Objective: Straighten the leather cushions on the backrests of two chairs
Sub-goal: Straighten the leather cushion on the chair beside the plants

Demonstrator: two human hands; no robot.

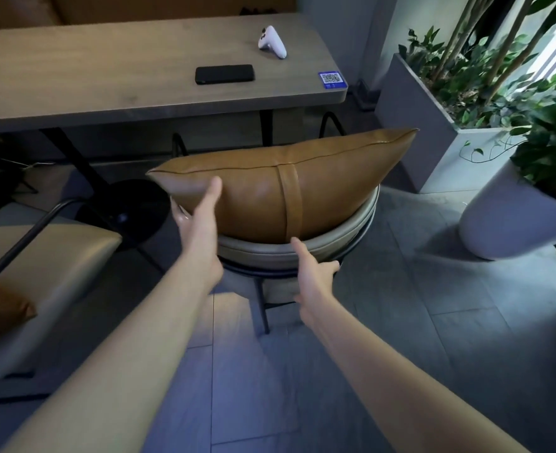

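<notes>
A tan leather cushion (270, 188) with a vertical strap lies across the curved grey backrest (342, 237) of the chair in front of me, its right end tilted up. My left hand (201, 220) grips the cushion's left end, thumb on the near face, fingers behind. My right hand (312, 276) is spread open just below the cushion, by the backrest's rim under the strap. A second chair (51, 253) with a grey seat stands at the left, and the corner of another tan cushion (2, 312) shows at its near edge.
A wooden table (106, 76) stands beyond the chair, carrying a black phone (224, 74), a white controller (271, 42) and a QR sticker (331, 80). Planters with green plants (466, 80) and a white pot (515, 217) crowd the right. Grey floor tiles (302, 387) lie below.
</notes>
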